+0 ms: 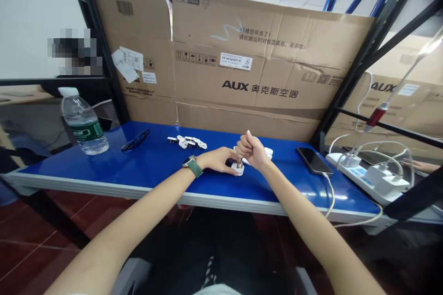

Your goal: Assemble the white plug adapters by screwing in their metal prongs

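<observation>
My left hand, with a green-strapped watch on its wrist, pins a small white plug down on the blue table. Directly above the plug, my right hand is closed in a fist around a thin tool whose tip points down into it; the tool itself is mostly hidden. Behind my right hand lies another white part. A small pile of white plug parts with metal prongs sits farther back, to the left of my hands.
A water bottle stands at the table's left, with black glasses beside it. A phone on a white cable and a white power strip lie at the right. Cardboard boxes wall the back; another person's hand shows far right.
</observation>
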`<state>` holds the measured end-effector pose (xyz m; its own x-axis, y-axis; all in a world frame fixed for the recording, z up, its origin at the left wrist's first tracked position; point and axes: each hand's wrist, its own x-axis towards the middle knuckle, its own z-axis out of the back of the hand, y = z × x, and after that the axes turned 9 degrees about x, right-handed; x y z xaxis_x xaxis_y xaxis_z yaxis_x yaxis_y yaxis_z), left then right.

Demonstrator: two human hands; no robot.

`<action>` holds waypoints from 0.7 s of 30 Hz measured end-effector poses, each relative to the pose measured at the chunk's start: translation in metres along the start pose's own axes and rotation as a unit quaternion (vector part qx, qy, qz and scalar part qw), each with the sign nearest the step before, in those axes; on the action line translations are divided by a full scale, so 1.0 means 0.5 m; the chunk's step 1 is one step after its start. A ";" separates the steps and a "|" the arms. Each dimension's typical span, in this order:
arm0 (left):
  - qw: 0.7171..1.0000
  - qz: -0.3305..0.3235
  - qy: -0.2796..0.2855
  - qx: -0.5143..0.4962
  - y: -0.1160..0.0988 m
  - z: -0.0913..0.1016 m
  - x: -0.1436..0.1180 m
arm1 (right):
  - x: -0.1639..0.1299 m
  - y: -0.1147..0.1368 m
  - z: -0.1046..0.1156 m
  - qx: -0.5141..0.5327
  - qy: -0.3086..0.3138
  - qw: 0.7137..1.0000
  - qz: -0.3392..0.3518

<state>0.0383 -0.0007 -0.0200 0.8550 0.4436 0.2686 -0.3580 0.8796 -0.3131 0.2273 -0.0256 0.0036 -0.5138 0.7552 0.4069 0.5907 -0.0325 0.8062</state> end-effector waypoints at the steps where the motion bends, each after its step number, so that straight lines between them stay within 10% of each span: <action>1: 1.000 -0.001 0.001 -0.002 0.000 0.000 0.000 | 0.000 -0.001 0.000 0.004 0.003 1.000 0.001; 21: 1.000 -0.012 0.006 0.007 0.002 0.001 0.003 | 0.001 0.001 0.000 0.021 -0.006 1.000 0.013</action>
<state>0.0391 0.0009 -0.0193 0.8679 0.4199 0.2654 -0.3417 0.8925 -0.2944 0.2274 -0.0250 0.0042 -0.4908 0.7618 0.4228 0.6295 -0.0255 0.7766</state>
